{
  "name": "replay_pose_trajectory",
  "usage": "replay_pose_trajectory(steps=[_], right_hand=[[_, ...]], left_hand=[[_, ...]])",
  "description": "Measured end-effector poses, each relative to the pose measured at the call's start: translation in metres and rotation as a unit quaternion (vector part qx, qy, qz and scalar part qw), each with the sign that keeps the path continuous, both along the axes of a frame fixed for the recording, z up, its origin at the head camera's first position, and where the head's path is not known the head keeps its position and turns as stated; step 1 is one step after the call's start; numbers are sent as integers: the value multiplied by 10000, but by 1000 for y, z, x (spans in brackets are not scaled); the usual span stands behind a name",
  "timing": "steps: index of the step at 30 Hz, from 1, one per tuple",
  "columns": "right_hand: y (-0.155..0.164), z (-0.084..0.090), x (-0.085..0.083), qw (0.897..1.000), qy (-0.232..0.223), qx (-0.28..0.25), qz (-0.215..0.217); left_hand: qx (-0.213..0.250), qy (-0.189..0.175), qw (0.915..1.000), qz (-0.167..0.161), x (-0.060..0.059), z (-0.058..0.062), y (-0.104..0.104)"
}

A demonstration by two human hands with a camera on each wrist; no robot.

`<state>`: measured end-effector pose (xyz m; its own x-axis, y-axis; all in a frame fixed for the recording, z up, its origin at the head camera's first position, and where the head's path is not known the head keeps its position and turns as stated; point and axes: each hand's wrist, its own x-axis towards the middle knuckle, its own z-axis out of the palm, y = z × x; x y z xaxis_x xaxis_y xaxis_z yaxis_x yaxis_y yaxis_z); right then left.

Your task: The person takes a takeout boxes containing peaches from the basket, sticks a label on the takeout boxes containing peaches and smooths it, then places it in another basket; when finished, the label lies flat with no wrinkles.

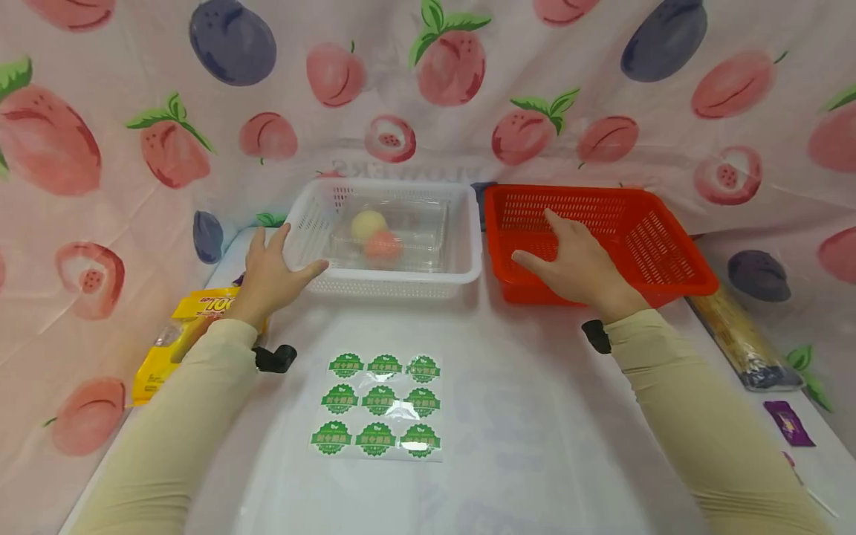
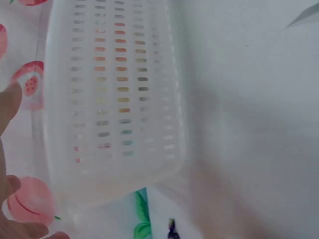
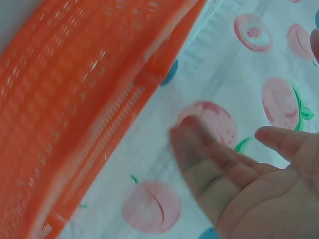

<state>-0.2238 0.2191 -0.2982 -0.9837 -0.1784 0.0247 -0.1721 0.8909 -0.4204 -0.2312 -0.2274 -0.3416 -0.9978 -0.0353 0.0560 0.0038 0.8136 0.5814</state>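
Our left hand [image 1: 270, 271] touches the white basket [image 1: 401, 286] and our right hand [image 1: 578, 267] the red basket [image 1: 669, 279], fingers open; a careless push could slide a basket off the tabletop [image 1: 535, 416].

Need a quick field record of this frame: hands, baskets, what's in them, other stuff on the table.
left hand: open, at the white basket's left front corner
right hand: open, over the red basket's front rim
white basket: holds a clear box with two round fruits
red basket: nothing visible inside
sticker sheet: nine green stickers, front centre
yellow packet: left edge
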Motion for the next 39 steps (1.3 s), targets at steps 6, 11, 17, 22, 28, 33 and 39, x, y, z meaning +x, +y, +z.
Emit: replay_pose_trajectory(steps=[6,11,17,22,28,33,39], right_hand=[[-23,-9,-10,9968,-80,-798,74],[-51,-12,-16,9929,-88,-1139,344],[-82,-17,-25,9844,-258,-1652,555],[-101,-27,-36,9768,-498,-1988,622],[-120,-38,-49,9764,-647,-1978,578],[-137,-45,-65,9835,-518,-1617,625],[-153,-51,-83,9906,-203,-1224,585]], left_hand=[[669,-44,9976,178,-5,-14,-7],[961,-92,9950,259,-9,-28,-13],[1462,-487,9866,540,-9,-39,-15],[1796,-887,9779,602,-9,-42,-13],[2027,-927,9725,680,-7,-42,-12],[2066,-858,9719,730,-10,-43,-14],[2097,-906,9706,761,-9,-44,-13]])
